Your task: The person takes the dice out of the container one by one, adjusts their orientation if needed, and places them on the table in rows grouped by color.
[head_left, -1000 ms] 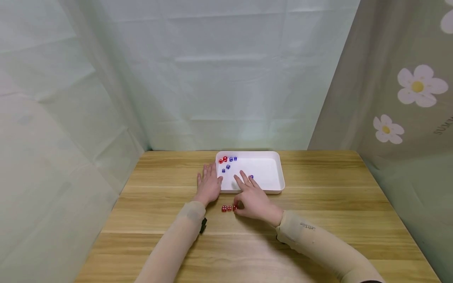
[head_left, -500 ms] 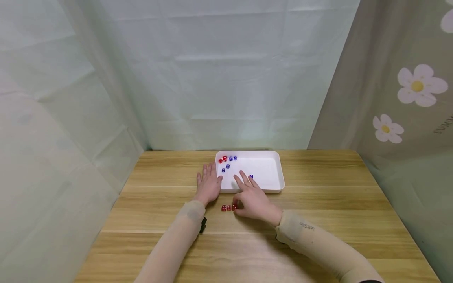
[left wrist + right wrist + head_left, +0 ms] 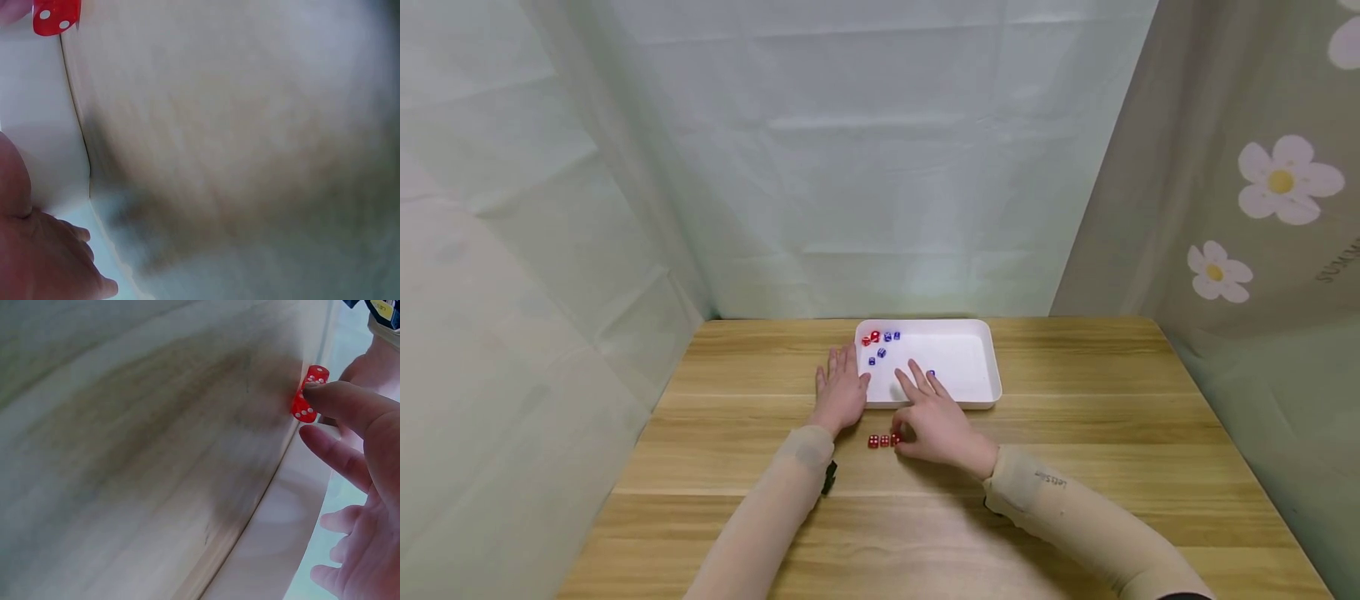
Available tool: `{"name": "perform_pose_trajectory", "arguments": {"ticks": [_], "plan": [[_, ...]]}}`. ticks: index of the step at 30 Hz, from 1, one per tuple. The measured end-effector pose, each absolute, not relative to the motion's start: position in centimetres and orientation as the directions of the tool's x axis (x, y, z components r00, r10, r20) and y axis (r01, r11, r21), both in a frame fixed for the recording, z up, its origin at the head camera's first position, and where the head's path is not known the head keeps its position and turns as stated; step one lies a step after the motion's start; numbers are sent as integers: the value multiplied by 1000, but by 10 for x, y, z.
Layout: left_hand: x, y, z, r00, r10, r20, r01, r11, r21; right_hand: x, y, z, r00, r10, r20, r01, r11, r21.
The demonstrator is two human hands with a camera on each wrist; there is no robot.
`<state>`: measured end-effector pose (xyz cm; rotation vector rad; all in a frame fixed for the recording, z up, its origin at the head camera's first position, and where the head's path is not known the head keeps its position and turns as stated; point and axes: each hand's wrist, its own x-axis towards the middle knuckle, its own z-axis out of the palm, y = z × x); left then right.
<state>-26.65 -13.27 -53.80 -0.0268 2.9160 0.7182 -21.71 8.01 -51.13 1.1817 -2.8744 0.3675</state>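
Three red dice stand in a row on the table in front of the white tray (image 3: 962, 354). My right hand (image 3: 940, 429) pinches the right-hand red die (image 3: 896, 438) between thumb and index finger, its other fingers spread over the tray's near rim. In the right wrist view, the thumb (image 3: 350, 403) covers part of the red dice (image 3: 305, 411). The left red die (image 3: 873, 442) and the middle one (image 3: 884, 441) touch or nearly touch it. My left hand (image 3: 842, 396) rests with straight fingers along the tray's left side. A red die (image 3: 56, 15) shows at the left wrist view's top edge.
Inside the tray, two red dice (image 3: 871, 338) lie in the far left corner, beside several blue dice (image 3: 887, 337). Another blue die (image 3: 932, 373) is partly hidden by my right fingers. The wooden table (image 3: 1075, 467) ends at a hanging curtain (image 3: 880, 208) behind the tray.
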Motion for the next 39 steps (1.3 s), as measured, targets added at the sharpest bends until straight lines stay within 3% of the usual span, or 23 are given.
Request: {"name": "perform_pose_trajectory", "arguments": {"ticks": [14, 22, 39], "plan": [[-261, -131, -531, -991, 18, -129, -43, 890, 454, -220, 84, -506, -738, -671, 75, -661, 696, -279], [-261, -133, -531, -993, 28, -111, -28, 882, 471, -228, 90, -493, -768, -625, 139, -628, 693, -355], [-267, -133, -540, -992, 21, -125, -42, 875, 483, -252, 94, -485, -843, -506, 182, -534, 755, -380]]}}
